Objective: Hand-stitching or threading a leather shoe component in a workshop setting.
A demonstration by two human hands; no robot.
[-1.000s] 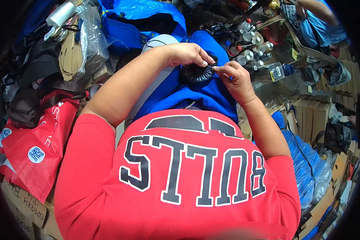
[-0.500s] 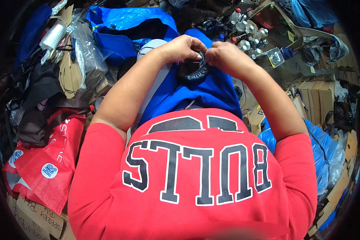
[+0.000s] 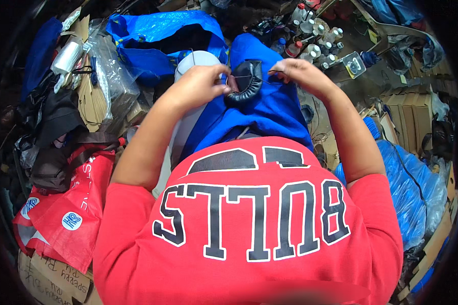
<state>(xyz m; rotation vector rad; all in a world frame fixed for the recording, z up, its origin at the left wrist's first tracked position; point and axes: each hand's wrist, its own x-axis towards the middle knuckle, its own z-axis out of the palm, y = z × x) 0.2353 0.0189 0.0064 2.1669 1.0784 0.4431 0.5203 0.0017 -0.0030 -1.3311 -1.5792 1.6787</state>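
On my blue-clad leg lies a black leather shoe upper (image 3: 251, 77) with a puckered, gathered edge and a brownish inside. My left hand (image 3: 202, 85) is closed in a pinch at its left side, and a thin dark thread runs from those fingers across the upper. On the other side my right hand (image 3: 301, 73), off the leather, pinches the thread between thumb and forefinger. Whether a needle is in either hand is too small to tell.
Beyond my left hand lies an open blue bag (image 3: 160, 35). Several capped bottles (image 3: 315, 38) stand at the far right near a small clear container (image 3: 353, 65). A red bag (image 3: 66, 213) is at left, a blue plastic-wrapped bundle (image 3: 397, 178) at right, with stacked cardboard (image 3: 409, 114) behind.
My hands were close together at the upper's far edge; they have moved apart, left hand leftward, right hand rightward. More of the upper and the stretched thread now show.
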